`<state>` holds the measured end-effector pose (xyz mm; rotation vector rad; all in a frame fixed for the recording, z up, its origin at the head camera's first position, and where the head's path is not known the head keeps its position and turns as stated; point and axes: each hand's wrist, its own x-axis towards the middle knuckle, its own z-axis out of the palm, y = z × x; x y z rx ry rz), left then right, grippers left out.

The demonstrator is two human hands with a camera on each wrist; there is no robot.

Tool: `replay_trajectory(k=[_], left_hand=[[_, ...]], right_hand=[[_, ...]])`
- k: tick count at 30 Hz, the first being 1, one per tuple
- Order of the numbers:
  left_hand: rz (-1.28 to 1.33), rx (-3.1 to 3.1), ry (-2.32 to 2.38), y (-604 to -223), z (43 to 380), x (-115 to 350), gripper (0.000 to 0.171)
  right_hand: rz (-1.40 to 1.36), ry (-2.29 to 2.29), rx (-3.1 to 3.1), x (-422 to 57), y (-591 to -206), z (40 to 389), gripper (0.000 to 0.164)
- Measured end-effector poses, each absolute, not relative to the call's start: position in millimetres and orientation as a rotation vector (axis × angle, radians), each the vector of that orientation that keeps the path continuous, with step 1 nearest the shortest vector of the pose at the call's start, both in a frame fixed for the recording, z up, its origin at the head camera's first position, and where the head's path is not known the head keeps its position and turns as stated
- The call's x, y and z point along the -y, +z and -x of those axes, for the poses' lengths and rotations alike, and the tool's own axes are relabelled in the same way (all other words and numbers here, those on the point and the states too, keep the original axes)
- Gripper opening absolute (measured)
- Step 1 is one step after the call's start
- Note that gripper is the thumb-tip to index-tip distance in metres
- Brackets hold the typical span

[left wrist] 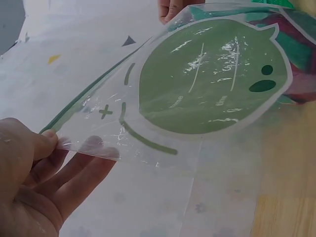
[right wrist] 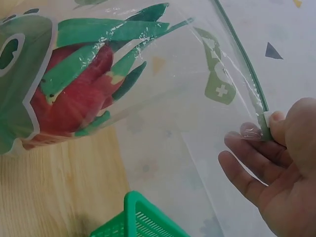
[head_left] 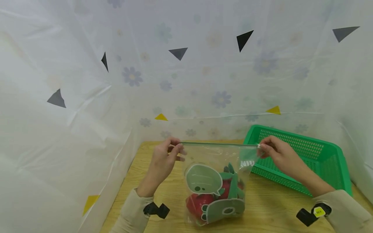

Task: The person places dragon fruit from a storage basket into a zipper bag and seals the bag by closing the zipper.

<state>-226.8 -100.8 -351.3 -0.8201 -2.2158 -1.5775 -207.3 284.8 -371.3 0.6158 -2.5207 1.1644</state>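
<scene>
A clear zip bag with green printed cartoon shapes hangs between my two hands, its green zip strip pulled straight along the top. Inside are red fruits with green leaf-like scales, which look like dragon fruit. My left hand pinches the bag's top left corner between thumb and fingers. At the opposite corner, my right hand pinches the zip's end, where a small white slider sits under the thumb. The bag's lower part is over the wooden table.
A green perforated plastic basket stands at the right of the table, behind my right forearm. White flower-patterned sheeting encloses the back and sides, with black, grey and yellow triangles stuck on it.
</scene>
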Motion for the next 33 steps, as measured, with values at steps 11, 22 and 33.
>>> replay_trajectory(k=[11, 22, 33], left_hand=[[0.806, 2.161, -1.729, -356.7, 227.5, 97.6, 0.011], [0.839, 2.153, -1.694, -355.3, 225.5, 88.8, 0.011], [0.771, 2.17, -1.81, -371.0, 228.6, 80.6, 0.021]], right_hand=[[-0.725, 2.2, 2.29, -284.2, -413.4, 207.7, 0.029], [-0.358, 1.951, 2.746, -238.2, -481.4, 194.9, 0.042], [-0.277, 1.766, 2.712, -217.5, -483.2, 194.8, 0.039]])
